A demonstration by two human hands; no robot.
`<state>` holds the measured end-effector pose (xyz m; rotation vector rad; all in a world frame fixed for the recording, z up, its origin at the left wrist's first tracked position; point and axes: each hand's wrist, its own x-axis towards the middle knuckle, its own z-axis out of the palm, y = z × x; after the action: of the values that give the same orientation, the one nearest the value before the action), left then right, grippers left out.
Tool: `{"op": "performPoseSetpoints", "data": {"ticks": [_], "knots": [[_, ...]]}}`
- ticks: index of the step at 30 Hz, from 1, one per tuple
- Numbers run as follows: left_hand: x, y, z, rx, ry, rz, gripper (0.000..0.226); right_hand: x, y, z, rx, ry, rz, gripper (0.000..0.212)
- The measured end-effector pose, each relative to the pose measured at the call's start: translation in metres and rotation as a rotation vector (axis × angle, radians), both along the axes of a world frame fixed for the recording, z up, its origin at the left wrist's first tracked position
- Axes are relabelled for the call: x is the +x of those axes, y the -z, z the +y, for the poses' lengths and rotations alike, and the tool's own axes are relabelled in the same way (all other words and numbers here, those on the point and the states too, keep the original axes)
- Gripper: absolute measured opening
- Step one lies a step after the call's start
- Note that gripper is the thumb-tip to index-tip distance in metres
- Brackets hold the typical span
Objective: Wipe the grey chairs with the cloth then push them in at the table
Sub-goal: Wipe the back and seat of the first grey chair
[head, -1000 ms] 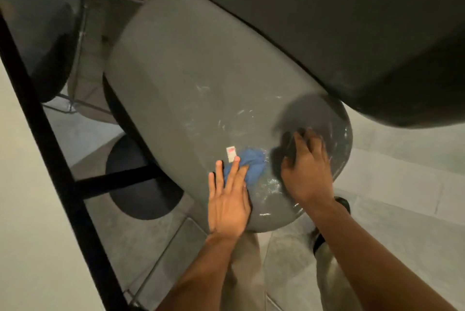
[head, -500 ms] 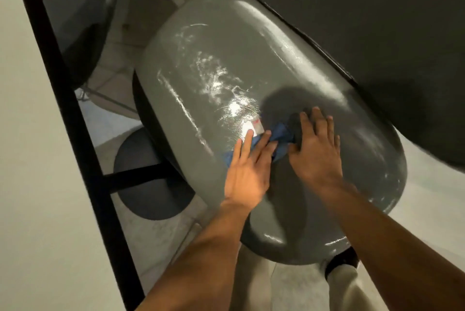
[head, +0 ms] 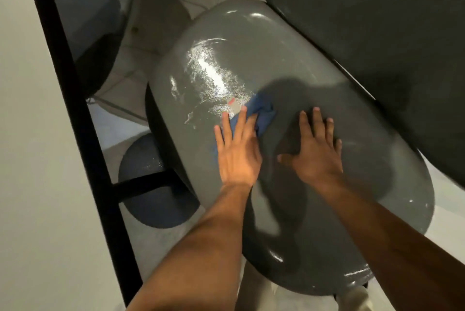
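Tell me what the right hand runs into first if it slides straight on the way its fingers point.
Probably the dark chair back: the right hand lies flat on the grey seat, fingers pointing toward it.

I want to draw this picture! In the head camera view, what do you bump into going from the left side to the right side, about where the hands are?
Pale wall → black frame bar → left hand pressing the blue cloth → right hand flat on the grey chair → dark chair.
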<state>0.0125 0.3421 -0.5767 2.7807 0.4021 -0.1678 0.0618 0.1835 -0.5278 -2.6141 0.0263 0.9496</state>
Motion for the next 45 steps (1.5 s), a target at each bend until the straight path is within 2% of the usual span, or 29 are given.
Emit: {"op": "performPoseSetpoints", "data": {"ticks": [5,8,12,15,19,21,27,29,31,34,36,38,41,43,45], "knots": [[0.004,-0.007,0.058,0.042,-0.549,0.012,0.050,-0.004,0.005,0.003,-0.070,-0.082,0.069,0.131],[0.058,-0.013,0.088,0.042,-0.681,-0.084,0.053,-0.006,0.009,0.005,-0.106,-0.098,0.036,0.134],[0.139,-0.021,0.098,0.091,-0.606,-0.123,0.053,-0.006,0.011,0.008,-0.120,-0.101,0.043,0.133],[0.187,-0.024,0.080,0.138,-0.469,-0.125,0.053,-0.009,0.013,0.009,-0.136,-0.100,0.017,0.132],[0.210,-0.021,0.042,0.191,0.072,-0.050,0.054,-0.008,0.013,0.011,-0.154,-0.110,0.030,0.134],[0.205,-0.018,0.036,0.228,0.219,-0.048,0.052,-0.007,0.012,0.010,-0.152,-0.116,0.039,0.135],[0.152,-0.020,0.082,0.251,-0.113,-0.059,0.051,-0.004,0.010,0.008,-0.125,-0.118,0.059,0.133],[0.124,-0.018,0.075,0.211,-0.130,-0.070,0.050,-0.003,0.009,0.008,-0.119,-0.121,0.069,0.131],[0.090,-0.012,0.052,0.185,-0.072,-0.052,0.049,-0.002,0.007,0.007,-0.110,-0.122,0.074,0.131],[0.029,-0.006,0.016,0.156,0.132,-0.001,0.048,0.001,0.003,0.001,-0.086,-0.132,0.073,0.128],[-0.012,-0.008,0.011,0.141,0.289,0.056,0.047,0.003,-0.001,-0.008,-0.054,-0.158,0.065,0.121],[-0.035,-0.012,0.025,0.166,0.308,0.127,0.048,0.004,-0.004,-0.020,-0.018,-0.198,0.051,0.113],[-0.022,-0.018,0.046,0.238,0.040,0.152,0.052,-0.011,-0.012,-0.050,-0.016,-0.201,0.062,0.104],[0.012,-0.020,0.038,0.214,-0.168,0.126,0.053,-0.027,-0.017,-0.072,-0.044,-0.164,0.058,0.099],[0.047,-0.019,0.008,0.161,-0.225,0.077,0.053,-0.043,-0.020,-0.091,-0.054,-0.105,0.054,0.094]]}}
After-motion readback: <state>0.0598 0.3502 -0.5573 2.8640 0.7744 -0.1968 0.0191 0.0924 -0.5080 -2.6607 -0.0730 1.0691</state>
